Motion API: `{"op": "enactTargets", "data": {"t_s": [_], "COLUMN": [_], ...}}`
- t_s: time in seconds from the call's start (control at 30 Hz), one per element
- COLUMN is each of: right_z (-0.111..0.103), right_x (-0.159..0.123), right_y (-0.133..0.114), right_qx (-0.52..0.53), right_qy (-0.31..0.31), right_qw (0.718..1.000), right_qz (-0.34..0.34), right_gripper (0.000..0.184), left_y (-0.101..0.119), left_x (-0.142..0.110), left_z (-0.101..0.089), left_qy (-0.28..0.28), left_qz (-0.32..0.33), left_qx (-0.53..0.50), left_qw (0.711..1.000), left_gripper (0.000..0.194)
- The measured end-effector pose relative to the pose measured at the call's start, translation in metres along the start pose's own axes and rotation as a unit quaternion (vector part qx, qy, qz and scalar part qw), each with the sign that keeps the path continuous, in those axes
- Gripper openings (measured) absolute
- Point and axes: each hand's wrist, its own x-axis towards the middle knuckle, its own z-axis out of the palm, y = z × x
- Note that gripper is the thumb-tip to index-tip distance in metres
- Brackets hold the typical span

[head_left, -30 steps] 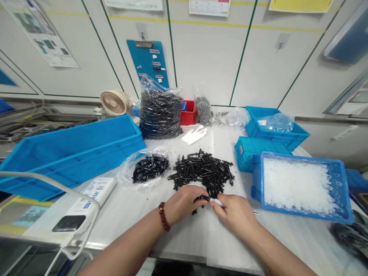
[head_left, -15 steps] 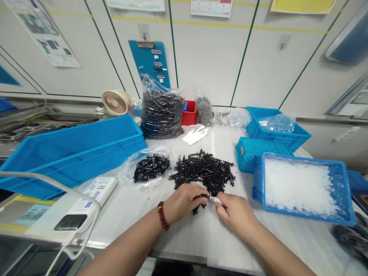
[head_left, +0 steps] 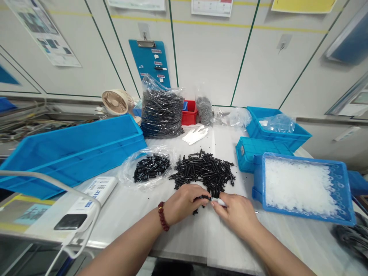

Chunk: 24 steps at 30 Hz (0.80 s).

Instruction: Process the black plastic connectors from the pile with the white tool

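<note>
My left hand (head_left: 184, 202) is closed on a small black plastic part (head_left: 202, 197), pinched between thumb and fingers just above the white table. My right hand (head_left: 237, 212) is closed on a thin white-tipped tool (head_left: 218, 201), whose tip meets the black part. Both hands sit at the near edge of a loose heap of black parts (head_left: 204, 170). To the left of the heap lies an open clear bag with more black parts (head_left: 150, 167).
A long blue bin (head_left: 71, 151) lies at the left, a blue tray of white rings (head_left: 299, 186) at the right, with more blue crates (head_left: 276, 126) behind it. A full bag of black parts (head_left: 161, 111), a red box (head_left: 189, 113), a white glove (head_left: 195, 134) and a fan (head_left: 115, 102) stand at the back.
The hands stay together at the heap's edge; my right hand has shifted slightly, keeping the tool's tip against the black part.
</note>
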Motion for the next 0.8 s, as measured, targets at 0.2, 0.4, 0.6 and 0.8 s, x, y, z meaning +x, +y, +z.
{"op": "enactTargets", "data": {"t_s": [0.2, 0.4, 0.6, 0.8], "right_z": [-0.001, -0.008, -0.008, -0.007], "right_x": [0.000, 0.003, 0.004, 0.004], "right_y": [-0.001, 0.006, 0.007, 0.007], "right_qx": [-0.014, 0.014, 0.034, 0.060], "right_qy": [0.001, 0.023, 0.010, 0.009], "right_qw": [1.000, 0.999, 0.999, 0.998], "right_qz": [0.016, 0.032, 0.029, 0.027], "right_gripper": [0.026, 0.021, 0.017, 0.015], "left_y": [-0.002, -0.003, -0.005, 0.000], "left_x": [0.000, 0.005, 0.009, 0.000], "left_z": [0.000, -0.015, -0.022, -0.012], "left_qy": [0.001, 0.065, 0.077, -0.081], "left_qz": [0.003, -0.175, -0.233, -0.178], "left_qx": [0.000, -0.232, -0.145, 0.224], "left_qw": [1.000, 0.955, 0.959, 0.955], "left_gripper": [0.015, 0.032, 0.034, 0.025]}}
